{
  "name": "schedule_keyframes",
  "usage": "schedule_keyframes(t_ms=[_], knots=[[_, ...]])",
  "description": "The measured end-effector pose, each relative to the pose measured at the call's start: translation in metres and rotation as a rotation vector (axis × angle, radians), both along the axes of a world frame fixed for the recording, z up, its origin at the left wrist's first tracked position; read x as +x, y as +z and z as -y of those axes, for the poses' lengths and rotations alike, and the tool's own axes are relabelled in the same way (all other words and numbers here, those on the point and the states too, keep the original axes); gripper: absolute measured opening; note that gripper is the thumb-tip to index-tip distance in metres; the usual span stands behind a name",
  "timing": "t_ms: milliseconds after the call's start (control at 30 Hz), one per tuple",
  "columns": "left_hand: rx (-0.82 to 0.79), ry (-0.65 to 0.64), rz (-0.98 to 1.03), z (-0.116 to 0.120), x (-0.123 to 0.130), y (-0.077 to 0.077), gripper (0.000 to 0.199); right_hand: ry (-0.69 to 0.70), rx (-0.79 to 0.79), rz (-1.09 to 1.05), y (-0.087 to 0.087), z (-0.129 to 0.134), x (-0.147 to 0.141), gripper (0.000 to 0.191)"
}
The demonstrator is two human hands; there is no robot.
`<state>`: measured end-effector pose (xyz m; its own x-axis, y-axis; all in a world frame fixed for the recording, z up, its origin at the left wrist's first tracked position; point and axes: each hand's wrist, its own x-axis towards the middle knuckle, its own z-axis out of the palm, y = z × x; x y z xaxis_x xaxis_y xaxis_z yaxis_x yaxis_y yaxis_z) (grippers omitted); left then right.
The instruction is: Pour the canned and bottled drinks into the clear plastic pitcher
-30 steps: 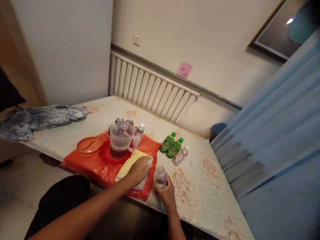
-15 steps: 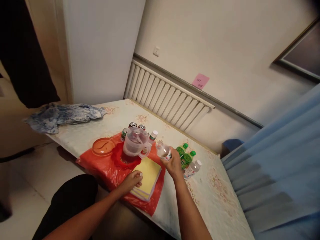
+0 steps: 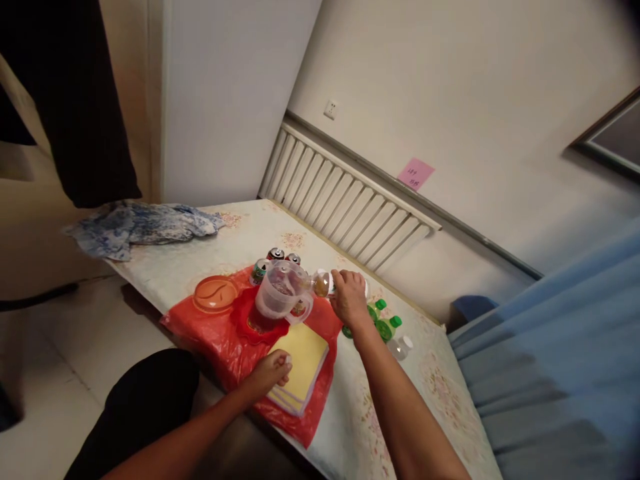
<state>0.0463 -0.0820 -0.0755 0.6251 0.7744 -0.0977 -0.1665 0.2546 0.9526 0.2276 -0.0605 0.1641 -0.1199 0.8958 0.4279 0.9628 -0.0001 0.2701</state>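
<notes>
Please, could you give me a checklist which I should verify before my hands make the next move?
1. Right hand grips the clear bottle: ok, bottle tilted.
2. Bottle's mouth at the rim of the pitcher: ok in this view; exact overlap, cannot tell.
3. Pitcher uncovered: ok, the orange lid lies apart from it.
4. Pitcher upright in the red dish: ok.
5. Left hand free: not ok, it seems to pinch a small white object.
6. Amount left in the bottle: cannot tell, the right hand hides much of it.
</notes>
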Motion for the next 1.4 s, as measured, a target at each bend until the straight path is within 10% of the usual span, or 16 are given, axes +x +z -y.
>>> schedule_keyframes(t_ms=[700, 1400], knots=[[-0.041, 0.019, 0.009, 0.0, 0.002, -0.003, 0.049, 0.179, -0.087, 0.305, 0.041, -0.024, -0.033, 0.034], [-0.08, 0.0, -0.029, -0.001, 0.002, 0.004, 0.045, 0.123, -0.098, 0.286, 0.038, -0.026, -0.032, 0.037]])
